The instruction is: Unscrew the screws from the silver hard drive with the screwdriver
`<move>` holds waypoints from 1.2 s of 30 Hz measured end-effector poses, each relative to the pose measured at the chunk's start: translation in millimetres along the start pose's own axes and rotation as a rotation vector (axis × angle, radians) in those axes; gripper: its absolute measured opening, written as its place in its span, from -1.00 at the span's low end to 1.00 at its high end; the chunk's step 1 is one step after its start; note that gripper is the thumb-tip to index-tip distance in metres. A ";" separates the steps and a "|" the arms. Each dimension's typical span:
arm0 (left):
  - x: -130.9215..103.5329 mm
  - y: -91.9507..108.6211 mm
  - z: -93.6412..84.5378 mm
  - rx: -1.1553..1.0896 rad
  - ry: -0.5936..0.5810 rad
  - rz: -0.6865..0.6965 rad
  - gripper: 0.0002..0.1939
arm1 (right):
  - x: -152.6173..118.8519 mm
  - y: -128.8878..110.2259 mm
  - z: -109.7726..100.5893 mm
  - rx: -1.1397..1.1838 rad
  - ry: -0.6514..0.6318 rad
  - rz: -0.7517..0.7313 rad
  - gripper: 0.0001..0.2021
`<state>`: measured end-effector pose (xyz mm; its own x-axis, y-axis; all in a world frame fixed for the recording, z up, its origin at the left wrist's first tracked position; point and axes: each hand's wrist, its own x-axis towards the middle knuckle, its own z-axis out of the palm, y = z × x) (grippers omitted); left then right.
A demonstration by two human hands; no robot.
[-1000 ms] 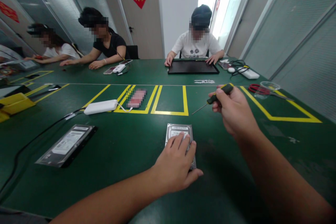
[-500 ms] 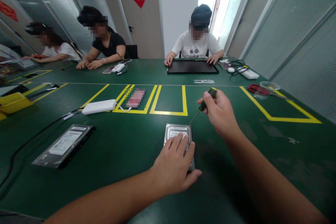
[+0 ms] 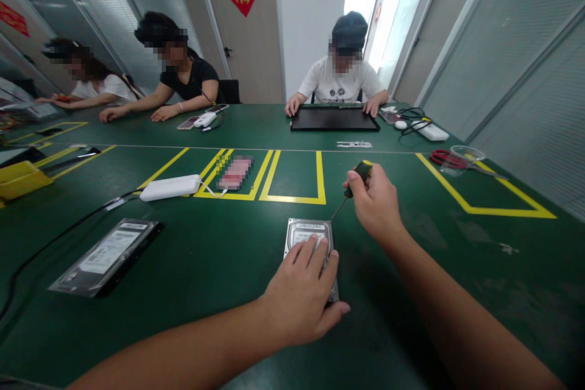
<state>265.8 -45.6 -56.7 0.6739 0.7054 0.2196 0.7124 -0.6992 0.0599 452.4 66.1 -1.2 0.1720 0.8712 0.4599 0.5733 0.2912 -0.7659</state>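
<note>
A silver hard drive (image 3: 308,228) lies on the green table in front of me, label side up. My left hand (image 3: 304,286) rests flat across its top, fingers stretched out, and covers most of the drive. The thumb reaches past the near right corner. In my right hand (image 3: 375,201) is a screwdriver (image 3: 359,178) with a dark green handle, fingers wrapped round it. Its thin shaft slants down and left, the tip at the drive's far right corner. Whether the tip sits on a screw is too small to tell.
Another hard drive (image 3: 107,256) in clear plastic lies at left. Behind it are a white power bank (image 3: 170,187) with a black cable and a phone (image 3: 235,172). Red-handled scissors (image 3: 443,158) lie at right, a yellow bin (image 3: 25,181) far left. Across the table, a person holds a black panel (image 3: 335,119).
My right hand has turned slightly around the screwdriver while the tip stays at the drive's corner. My left hand keeps its place. A co-worker's hand across the table has moved left.
</note>
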 end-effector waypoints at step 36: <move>-0.5 -3.0 -0.4 -0.017 -0.012 0.004 -0.23 | 2.2 7.0 5.1 -0.074 -0.048 0.039 -0.76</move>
<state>263.3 -43.9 -56.6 0.6789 0.7042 0.2081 0.7066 -0.7036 0.0757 452.6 72.0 -7.8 0.1578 0.8999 0.4066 0.6245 0.2281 -0.7470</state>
